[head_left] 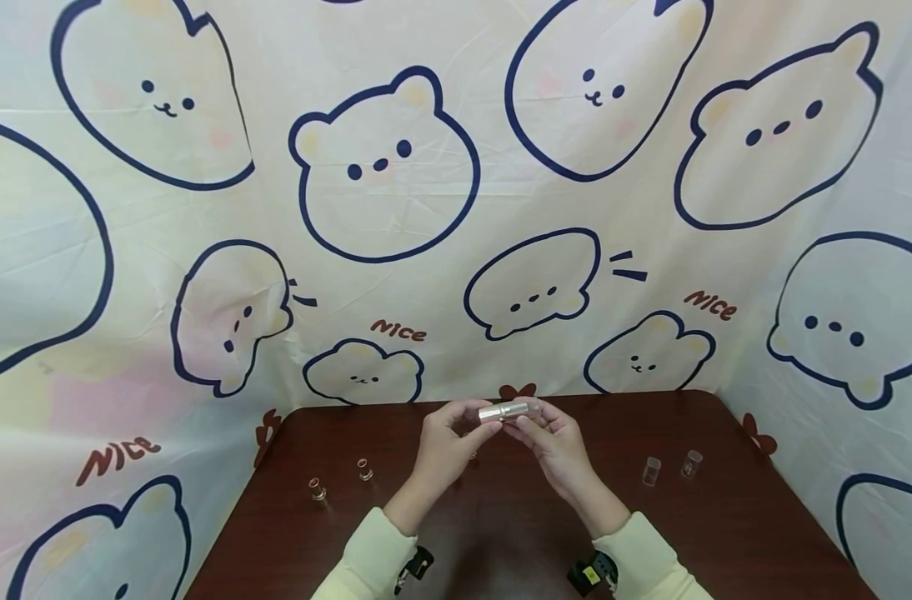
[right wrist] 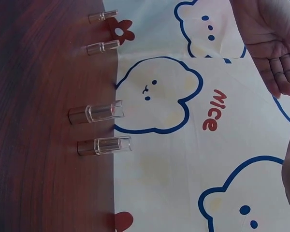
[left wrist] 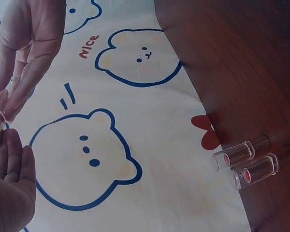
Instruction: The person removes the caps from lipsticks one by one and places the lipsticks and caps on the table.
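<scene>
1. The silver tube (head_left: 504, 411) is lying nearly level between both hands, raised above the dark table (head_left: 276, 542); it is serving as the reference for all positions below.
2. The left hand (head_left: 447, 442) is pinching the tube's left end, thumb in front, fingers curling behind.
3. The right hand (head_left: 558, 442) is gripping the tube's right end between thumb and fingers, partly covering it.
4. The step in hand is apparently working the tube's two ends against each other; any seam is too small to make out, so this is remaining a judgement.
5. The operator should be aligning both grips on the tube's long axis, since tilting would likely be binding the parts.
6. The fingertips should be pressing lightly and evenly, because the glossy wall is probably offering little friction.
7. Two small fittings are standing left of the tube; two clear cylinders (head_left: 652, 472) are standing right of it.
</scene>
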Demonstrator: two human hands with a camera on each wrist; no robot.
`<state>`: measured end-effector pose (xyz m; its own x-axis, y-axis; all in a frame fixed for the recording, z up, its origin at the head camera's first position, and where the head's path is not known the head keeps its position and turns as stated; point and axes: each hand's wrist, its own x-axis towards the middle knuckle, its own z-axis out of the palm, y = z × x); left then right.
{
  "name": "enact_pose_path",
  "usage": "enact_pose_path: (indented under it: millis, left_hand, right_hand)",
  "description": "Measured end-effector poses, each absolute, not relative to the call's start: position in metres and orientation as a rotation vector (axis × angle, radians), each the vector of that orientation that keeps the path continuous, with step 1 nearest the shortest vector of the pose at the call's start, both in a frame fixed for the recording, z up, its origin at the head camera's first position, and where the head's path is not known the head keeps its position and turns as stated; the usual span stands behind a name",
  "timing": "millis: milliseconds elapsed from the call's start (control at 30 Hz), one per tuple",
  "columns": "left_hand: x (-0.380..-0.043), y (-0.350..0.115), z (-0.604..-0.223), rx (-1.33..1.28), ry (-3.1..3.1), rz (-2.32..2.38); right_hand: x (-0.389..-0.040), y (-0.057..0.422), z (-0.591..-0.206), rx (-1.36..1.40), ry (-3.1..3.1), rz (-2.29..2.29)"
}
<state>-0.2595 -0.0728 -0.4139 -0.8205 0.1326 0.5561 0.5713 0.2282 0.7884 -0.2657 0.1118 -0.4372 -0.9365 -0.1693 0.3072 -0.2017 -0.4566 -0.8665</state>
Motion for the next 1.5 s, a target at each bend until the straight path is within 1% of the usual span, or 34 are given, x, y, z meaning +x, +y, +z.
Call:
enact_pose_path:
  millis: [267, 533, 967, 1100, 1233, 1400, 1500]
  left_hand:
    - [-0.257, -0.074, -0.414, -0.673, -2.124, -1.648]
    - [-0.257, -0.074, -0.416, -0.655, -2.124, -1.679]
    - [-0.255, -0.075, -0.417, -0.664, -2.118, -1.691]
    - [-0.255, -0.084, -0.417, -0.578, -2.104, -1.78]
    - [-0.253, -0.095, -0.411, -0.463, -2.084, -1.815]
    - [-0.24, -0.097, -0.392, -0.5, -2.088, -1.821]
    - [-0.235, -0.098, -0.387, -0.507, -2.077, -1.847]
  right_hand:
    - [-0.265, 0.114, -0.438, 0.581, -1.651, 2.583]
    - [-0.265, 0.114, -0.437, 0.546, -1.653, 2.572]
    - [-0.264, 0.119, -0.436, 0.609, -1.674, 2.563]
    - [-0.269, 0.134, -0.435, 0.602, -1.538, 2.576]
    - [-0.273, 0.149, -0.433, 0.558, -1.474, 2.555]
    - [-0.274, 0.155, -0.434, 0.538, -1.565, 2.578]
    - [-0.273, 0.156, -0.438, 0.519, -1.579, 2.588]
